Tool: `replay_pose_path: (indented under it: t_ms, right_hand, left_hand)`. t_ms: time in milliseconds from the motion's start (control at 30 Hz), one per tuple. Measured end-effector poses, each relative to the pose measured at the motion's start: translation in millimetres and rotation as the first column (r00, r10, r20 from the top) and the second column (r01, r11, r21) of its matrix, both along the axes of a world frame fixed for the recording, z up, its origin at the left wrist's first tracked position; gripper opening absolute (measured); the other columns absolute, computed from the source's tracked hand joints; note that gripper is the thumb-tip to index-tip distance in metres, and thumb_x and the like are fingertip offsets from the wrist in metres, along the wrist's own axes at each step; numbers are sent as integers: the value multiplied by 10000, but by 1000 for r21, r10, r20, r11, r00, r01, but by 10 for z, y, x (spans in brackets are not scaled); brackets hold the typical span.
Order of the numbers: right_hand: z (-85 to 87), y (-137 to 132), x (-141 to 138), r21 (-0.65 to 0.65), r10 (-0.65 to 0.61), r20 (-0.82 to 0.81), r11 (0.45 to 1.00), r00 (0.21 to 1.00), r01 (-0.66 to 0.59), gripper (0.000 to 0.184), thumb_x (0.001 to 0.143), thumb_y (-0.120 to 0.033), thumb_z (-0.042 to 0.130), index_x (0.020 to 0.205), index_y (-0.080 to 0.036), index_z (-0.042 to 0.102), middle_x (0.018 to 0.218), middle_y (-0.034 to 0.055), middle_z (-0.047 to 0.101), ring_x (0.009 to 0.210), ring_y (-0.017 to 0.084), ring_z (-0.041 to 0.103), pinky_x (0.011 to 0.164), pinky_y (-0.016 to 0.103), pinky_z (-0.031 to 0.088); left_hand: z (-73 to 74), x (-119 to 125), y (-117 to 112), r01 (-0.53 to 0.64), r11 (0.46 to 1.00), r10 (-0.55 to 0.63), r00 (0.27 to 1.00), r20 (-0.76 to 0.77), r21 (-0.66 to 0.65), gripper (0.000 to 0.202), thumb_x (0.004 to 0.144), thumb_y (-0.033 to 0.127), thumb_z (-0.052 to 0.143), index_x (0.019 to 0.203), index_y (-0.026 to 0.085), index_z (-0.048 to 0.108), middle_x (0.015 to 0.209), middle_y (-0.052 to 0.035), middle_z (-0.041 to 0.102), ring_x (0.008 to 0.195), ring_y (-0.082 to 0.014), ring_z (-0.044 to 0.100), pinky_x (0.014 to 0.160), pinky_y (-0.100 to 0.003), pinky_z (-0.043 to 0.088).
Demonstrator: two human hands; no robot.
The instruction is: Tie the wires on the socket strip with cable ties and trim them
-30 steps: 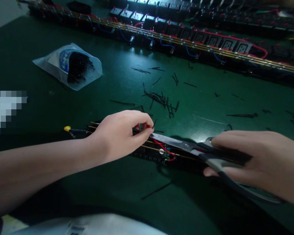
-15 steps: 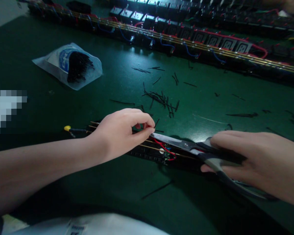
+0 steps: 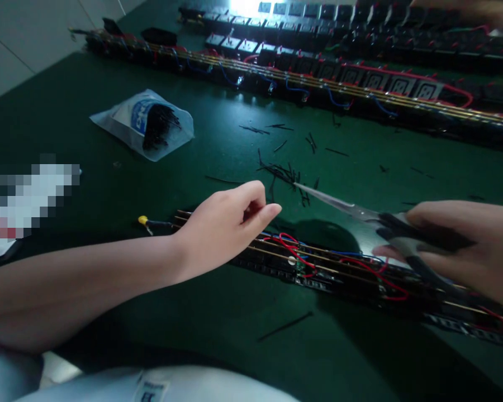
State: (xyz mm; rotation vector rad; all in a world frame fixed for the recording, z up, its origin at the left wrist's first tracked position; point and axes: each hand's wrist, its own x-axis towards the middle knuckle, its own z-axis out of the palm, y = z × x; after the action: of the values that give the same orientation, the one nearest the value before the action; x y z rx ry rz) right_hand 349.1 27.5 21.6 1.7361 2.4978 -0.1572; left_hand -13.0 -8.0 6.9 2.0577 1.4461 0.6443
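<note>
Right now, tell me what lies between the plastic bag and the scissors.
In the head view, loose black strips lie nearest the scissors, then green tabletop toward the plastic bag.

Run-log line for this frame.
left hand: curled above wired assembly | right hand: gripping scissors, tips toward black strips | translucent bag: lying beyond left hand

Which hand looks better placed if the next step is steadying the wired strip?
The left hand, probably: it lies over the wired strip, and no tool shows in it. The right hand is taken up with the scissors, whose tip points at the pile of black pieces.
</note>
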Motion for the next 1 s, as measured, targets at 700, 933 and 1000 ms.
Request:
replay_pose_path:
  t_ms: [700, 933, 1000]
  right_hand:
    - [-164, 353, -90, -27, -167, -67, 986, 984, 166, 563, 910, -532, 525, 1251, -143, 744, 1175, 181, 778, 969, 329, 715, 794, 466, 567]
    - [-42, 156, -142, -2, -57, -86, 998, 995, 57, 758, 887, -833, 429, 1143, -196, 750, 1107, 188, 783, 968, 377, 739, 873, 557, 609]
    - [-2, 17, -157, -105, -7, -100, 995, 995, -3, 783, 785, -941, 485, 1084, -273, 762, 1014, 126, 810, 820, 338, 770, 716, 489, 657]
  left_hand:
    - [-193, 37, -153, 485, 714, -252, 851, -461, 506, 301, 1094, 387, 525, 1101, 152, 713, 959, -45, 780, 833, -217, 698, 735, -392, 477]
    - [-186, 47, -158, 480, 751, -267, 849, -456, 453, 303, 1099, 378, 503, 1132, 150, 700, 997, -54, 777, 865, -223, 702, 724, -395, 475]
    - [-189, 51, -161, 485, 745, -265, 845, -464, 458, 299, 1093, 373, 509, 1143, 148, 698, 988, -53, 771, 851, -227, 695, 711, -399, 468]
